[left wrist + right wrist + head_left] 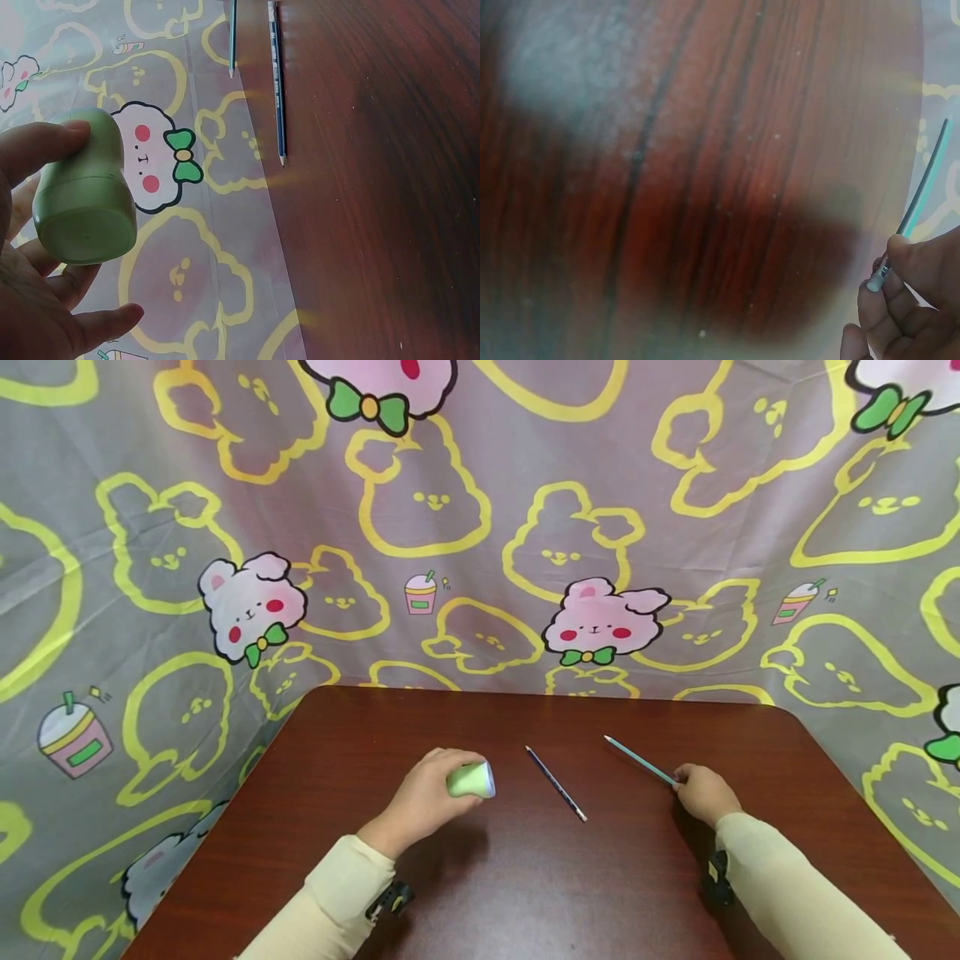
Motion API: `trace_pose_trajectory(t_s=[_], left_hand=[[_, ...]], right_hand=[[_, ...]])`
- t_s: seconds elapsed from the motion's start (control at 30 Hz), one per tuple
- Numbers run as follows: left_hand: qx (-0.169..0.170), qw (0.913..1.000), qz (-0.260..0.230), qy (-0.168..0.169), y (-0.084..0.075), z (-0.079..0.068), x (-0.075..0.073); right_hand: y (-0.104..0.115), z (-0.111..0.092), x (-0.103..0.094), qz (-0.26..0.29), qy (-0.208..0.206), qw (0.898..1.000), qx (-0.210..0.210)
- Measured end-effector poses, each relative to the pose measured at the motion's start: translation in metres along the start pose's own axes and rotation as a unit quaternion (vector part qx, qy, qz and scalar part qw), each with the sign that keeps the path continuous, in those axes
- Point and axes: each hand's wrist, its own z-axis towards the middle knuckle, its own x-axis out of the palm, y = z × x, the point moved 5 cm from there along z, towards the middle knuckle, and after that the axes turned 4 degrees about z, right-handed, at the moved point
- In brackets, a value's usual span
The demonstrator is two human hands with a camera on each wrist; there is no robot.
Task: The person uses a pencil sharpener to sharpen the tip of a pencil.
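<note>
My left hand [431,797] grips a small light green waisted cylinder [86,187], thumb on one side and fingers on the other. In the head view it is tipped sideways above the table, its pale bluish end [490,779] facing right. The left wrist view shows its smooth, flat green end. On the right, my right hand [705,792] pinches a teal pencil [641,760] near its eraser end [876,282], between thumb and fingers. Its sharpened tip points away to the far left. A dark blue patterned pencil [556,783] lies between both hands, eraser end toward me.
The dark reddish-brown wooden table [570,893] has rounded far corners. Behind it and along both sides hangs a grey curtain [480,635] printed with cartoon rabbits. Dark wrist bands [390,900] sit over both cream sleeves [795,877].
</note>
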Motion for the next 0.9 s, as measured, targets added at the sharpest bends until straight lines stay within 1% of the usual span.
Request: trace_pose_trajectory(t_s=[0.4,0.5,0.63,0.8,0.9], left_hand=[[-0.006,0.9999,0.008,-0.005,0.000,-0.002,-0.003],[-0.007,0.9999,0.007,-0.005,0.000,-0.002,-0.003],[-0.005,0.9999,0.007,-0.006,0.001,-0.002,-0.003],[-0.003,0.9999,0.010,-0.007,0.001,-0.002,-0.003],[-0.002,0.9999,0.012,-0.008,0.002,-0.002,-0.003]], right_hand=[[0.008,0.000,-0.001,-0.010,-0.026,0.999,-0.024],[0.012,-0.001,-0.001,-0.020,-0.035,0.998,-0.038],[0.020,-0.002,-0.003,-0.034,-0.053,0.996,-0.066],[0.028,-0.006,-0.008,-0.030,-0.080,0.992,-0.093],[0.032,-0.010,-0.013,-0.026,-0.091,0.990,-0.101]])
